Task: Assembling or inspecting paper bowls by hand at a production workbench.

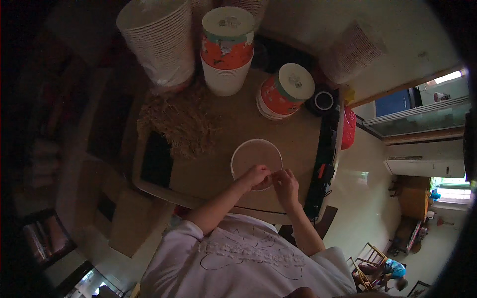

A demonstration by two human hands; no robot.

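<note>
An open white round tub [254, 150] stands on the brown table top [238, 119] in front of me. Over its near rim my left hand [256, 176] is closed, fingertips pressed together. My right hand [286, 186] meets it at the rim's near right side, also in a pinch. Whatever lies between the fingertips is too small to make out. Left of the tub lies a loose heap of tan, stringy fibres [186, 121]. Beyond the tub are two upside-down stacks of paper tubs, a taller orange-and-white one [227, 54] and a shorter one [284, 94].
A tall nested stack of white tubs [161, 44] in clear plastic rises at the back left. Another wrapped stack [353, 52] leans at the back right. A dark roll [324, 101] and a power strip [325, 174] line the right edge. A person [395, 270] sits farther off.
</note>
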